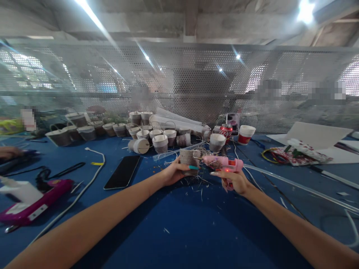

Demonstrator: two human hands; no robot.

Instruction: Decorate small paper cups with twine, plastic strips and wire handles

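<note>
My left hand [174,172] is wrapped round a small cup [188,161] covered in brown-grey twine, held just above the blue table. In my right hand [234,180] is a pink hot glue gun [221,163] with a small red light lit on its side. Its nozzle points left and meets the cup's right side near the rim; whether it touches, I cannot tell. A long clear glue stick [297,186] runs out from the back of the gun to the right. Loose twine and fibre scraps [200,183] lie beneath and around the cup.
Several wrapped cups [160,144] crowd the back of the table. A phone [123,172], a white cable [95,175] and a magenta power strip [42,201] lie left. A red can [226,133], stacked paper cups [246,135] and a floral bundle [301,153] stand right. Another person's hand [11,153] shows far left.
</note>
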